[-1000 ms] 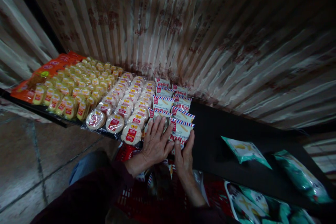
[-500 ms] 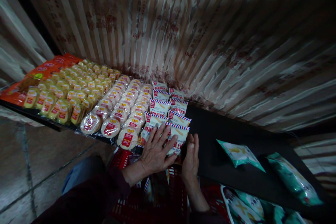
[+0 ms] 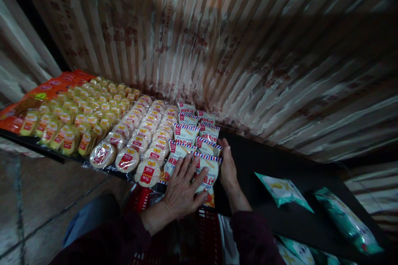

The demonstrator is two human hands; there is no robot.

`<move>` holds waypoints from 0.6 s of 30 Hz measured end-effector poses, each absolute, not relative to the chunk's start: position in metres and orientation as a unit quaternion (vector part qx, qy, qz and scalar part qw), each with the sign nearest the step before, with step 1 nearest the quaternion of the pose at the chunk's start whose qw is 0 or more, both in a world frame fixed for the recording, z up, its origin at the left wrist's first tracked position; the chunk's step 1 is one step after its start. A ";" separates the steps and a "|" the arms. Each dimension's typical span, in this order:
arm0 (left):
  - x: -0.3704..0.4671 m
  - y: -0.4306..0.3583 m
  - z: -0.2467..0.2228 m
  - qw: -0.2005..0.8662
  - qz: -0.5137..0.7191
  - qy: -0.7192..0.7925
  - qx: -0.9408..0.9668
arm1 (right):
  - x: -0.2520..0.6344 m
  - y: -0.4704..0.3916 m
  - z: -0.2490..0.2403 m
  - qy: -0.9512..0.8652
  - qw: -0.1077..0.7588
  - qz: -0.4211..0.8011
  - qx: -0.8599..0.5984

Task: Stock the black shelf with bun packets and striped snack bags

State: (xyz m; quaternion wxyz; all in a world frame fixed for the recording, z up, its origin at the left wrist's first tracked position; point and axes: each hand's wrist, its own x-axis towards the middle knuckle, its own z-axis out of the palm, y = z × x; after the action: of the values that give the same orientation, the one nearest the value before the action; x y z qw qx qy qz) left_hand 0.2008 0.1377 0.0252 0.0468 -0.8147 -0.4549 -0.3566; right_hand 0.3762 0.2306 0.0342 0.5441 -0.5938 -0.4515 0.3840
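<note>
Two rows of white snack bags point(image 3: 185, 133) with red-and-blue striped top edges stand on a black shelf. My left hand point(image 3: 185, 182) lies with spread fingers against the front of the two nearest bags, covering part of their print. On the right side of the front snack bag point(image 3: 209, 172), my right hand point(image 3: 228, 165) is held upright with its fingers stretched along the bags' edge. Neither hand grips anything. Just left of the bags are rows of round wrapped rice crackers point(image 3: 148, 172).
Yellow wrapped snacks point(image 3: 70, 138) and orange bags point(image 3: 46, 87) fill the shelf's left end. Two green bags point(image 3: 284, 190) lie flat on the black shelf point(image 3: 248, 153) at right. A red basket point(image 3: 199, 232) sits below, with more green bags point(image 3: 298, 252) nearby. Crumpled sheeting hangs behind.
My right hand has moved up and farther back along the right side of the bags. My left hand stays against the front bags. The view has shifted slightly.
</note>
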 end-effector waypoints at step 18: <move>0.205 0.139 0.030 0.071 -0.348 -0.465 -0.811 | 0.399 0.297 0.030 -0.432 0.540 0.378 -0.616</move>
State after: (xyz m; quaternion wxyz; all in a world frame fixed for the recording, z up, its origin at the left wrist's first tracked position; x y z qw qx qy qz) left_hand 0.2047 0.1387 0.0299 0.0707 -0.8107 -0.4654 -0.3481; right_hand 0.3990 0.2971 0.0303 0.5398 -0.6158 -0.4322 0.3776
